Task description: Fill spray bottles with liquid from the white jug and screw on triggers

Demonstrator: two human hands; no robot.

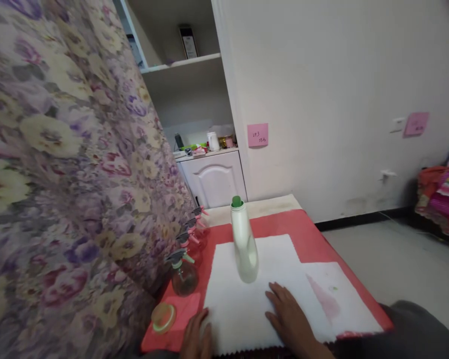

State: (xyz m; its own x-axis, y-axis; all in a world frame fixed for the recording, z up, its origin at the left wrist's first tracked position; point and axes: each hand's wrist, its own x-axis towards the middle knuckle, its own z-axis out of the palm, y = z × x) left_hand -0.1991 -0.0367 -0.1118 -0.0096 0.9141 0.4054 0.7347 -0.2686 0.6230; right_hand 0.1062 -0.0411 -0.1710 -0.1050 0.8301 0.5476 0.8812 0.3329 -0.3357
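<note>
My right hand lies flat, fingers stretched, on a white cloth spread over a red table. My left hand rests at the cloth's near left edge, fingers extended on the surface. A white bottle with a green cap stands upright on the cloth just beyond my right hand, not touched. Neither hand holds anything.
Several spray bottles with pink and green triggers line the table's left edge beside a flowered curtain. A round lid lies at the near left corner. A second stained white sheet lies at right. A white cabinet stands behind.
</note>
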